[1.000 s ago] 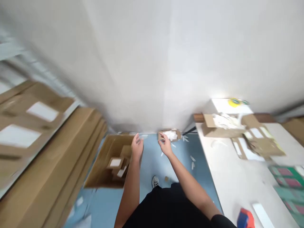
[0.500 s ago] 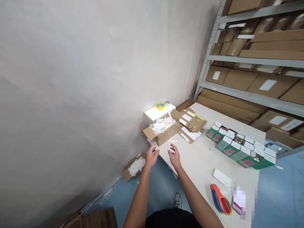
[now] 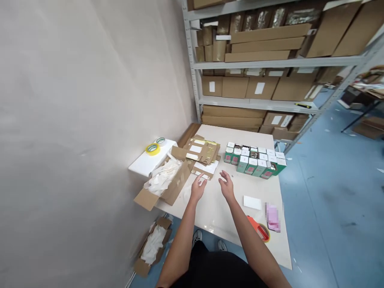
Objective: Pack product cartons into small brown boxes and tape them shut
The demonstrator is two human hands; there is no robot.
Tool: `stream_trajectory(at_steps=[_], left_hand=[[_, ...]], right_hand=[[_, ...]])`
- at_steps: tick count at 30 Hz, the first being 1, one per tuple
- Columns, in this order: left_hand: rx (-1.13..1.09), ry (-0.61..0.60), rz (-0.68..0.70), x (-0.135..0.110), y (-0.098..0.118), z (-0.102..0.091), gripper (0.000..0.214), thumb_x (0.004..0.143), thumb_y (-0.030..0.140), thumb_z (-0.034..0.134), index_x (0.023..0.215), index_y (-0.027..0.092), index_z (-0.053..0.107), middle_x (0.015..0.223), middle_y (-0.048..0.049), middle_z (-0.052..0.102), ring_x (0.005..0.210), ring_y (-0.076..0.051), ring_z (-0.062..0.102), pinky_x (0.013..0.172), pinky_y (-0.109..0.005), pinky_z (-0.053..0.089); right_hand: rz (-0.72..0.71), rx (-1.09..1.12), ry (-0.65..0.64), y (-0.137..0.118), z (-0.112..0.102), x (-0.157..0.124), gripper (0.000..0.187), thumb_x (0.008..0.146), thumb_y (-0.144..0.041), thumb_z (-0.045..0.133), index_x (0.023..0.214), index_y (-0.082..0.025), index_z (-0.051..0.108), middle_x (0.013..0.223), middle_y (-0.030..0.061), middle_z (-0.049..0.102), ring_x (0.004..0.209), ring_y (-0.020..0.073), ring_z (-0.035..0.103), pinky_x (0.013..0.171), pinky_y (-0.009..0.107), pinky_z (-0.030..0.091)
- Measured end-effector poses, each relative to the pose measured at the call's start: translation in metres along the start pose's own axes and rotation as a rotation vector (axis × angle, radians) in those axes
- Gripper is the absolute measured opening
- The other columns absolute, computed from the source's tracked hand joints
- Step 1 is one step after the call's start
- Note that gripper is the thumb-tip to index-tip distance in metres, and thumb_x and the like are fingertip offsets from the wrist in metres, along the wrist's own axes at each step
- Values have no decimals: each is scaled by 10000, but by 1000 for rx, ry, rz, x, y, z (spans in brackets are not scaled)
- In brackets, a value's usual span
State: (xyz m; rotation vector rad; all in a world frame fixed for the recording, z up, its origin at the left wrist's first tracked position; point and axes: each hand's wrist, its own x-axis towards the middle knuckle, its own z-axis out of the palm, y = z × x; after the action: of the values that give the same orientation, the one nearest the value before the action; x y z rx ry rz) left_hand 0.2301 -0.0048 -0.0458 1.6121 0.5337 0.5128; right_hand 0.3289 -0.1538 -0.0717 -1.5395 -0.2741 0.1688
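Over the white table (image 3: pixel 207 214) both of my hands are held out, holding nothing. My left hand (image 3: pixel 198 189) is open with its fingers apart, just in front of a stack of flattened cardboard (image 3: pixel 210 154). My right hand (image 3: pixel 227 187), open too, is a short way to its right, between that stack and several green and white small boxes (image 3: pixel 250 167). To the left of my left hand stands an open cardboard box (image 3: pixel 178 183) filled with crumpled white material (image 3: pixel 163 176). An orange tape dispenser (image 3: pixel 255 225), partly hidden by my right forearm, lies at the front right.
A white block (image 3: pixel 141 166) bears a yellow tape roll (image 3: pixel 152 149). At the table's right lie a flat white piece (image 3: pixel 252 202) and a blurred purple item (image 3: pixel 272 216). Shelving (image 3: pixel 252 103) with cardboard boxes stands behind. On the floor is another open box (image 3: pixel 142 267).
The view has turned right, showing more shelving and floor. My hands, still open, have moved from the table's left edge to above its middle.
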Motion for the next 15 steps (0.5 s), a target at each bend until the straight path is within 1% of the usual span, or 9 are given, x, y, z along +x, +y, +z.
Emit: stream_trajectory(at_steps=[3, 7, 11, 13, 15], left_hand=[[4, -122, -16, 16, -5, 12, 525, 883, 398, 728, 1379, 249, 638, 1480, -128, 599, 1421, -313, 518, 1141, -487, 460], [-23, -249, -52, 38, -19, 24, 561, 873, 388, 744, 1401, 251, 616, 1484, -135, 591, 1380, -313, 561, 1102, -471, 495], [-13, -379, -93, 56, -32, 44, 568, 866, 378, 754, 1400, 247, 611, 1472, -149, 594, 1330, -303, 599, 1101, -478, 490], [-1, -454, -106, 59, -38, 57, 589, 869, 364, 747, 1422, 238, 592, 1460, -157, 599, 1306, -293, 615, 1107, -471, 483], [5, -528, -122, 55, -45, 71, 618, 880, 358, 730, 1460, 234, 558, 1447, -166, 603, 1276, -281, 634, 1107, -462, 479]], right_hand=[[15, -77, 92, 9, -13, 2, 548, 878, -406, 580, 1399, -235, 588, 1425, 148, 638, 1286, 283, 610, 967, 443, 558], [70, -161, 227, 26, -34, -10, 543, 870, -399, 564, 1386, -231, 596, 1477, 144, 595, 1273, 287, 614, 978, 455, 556], [154, -230, 391, 46, -61, -36, 532, 859, -365, 555, 1371, -228, 606, 1413, 131, 645, 1273, 285, 612, 992, 464, 550], [203, -287, 464, 59, -75, -53, 533, 853, -334, 550, 1370, -221, 608, 1404, 125, 653, 1275, 282, 611, 1016, 466, 537], [279, -379, 507, 74, -91, -73, 541, 834, -306, 561, 1364, -211, 618, 1416, 122, 645, 1256, 282, 621, 1042, 467, 521]])
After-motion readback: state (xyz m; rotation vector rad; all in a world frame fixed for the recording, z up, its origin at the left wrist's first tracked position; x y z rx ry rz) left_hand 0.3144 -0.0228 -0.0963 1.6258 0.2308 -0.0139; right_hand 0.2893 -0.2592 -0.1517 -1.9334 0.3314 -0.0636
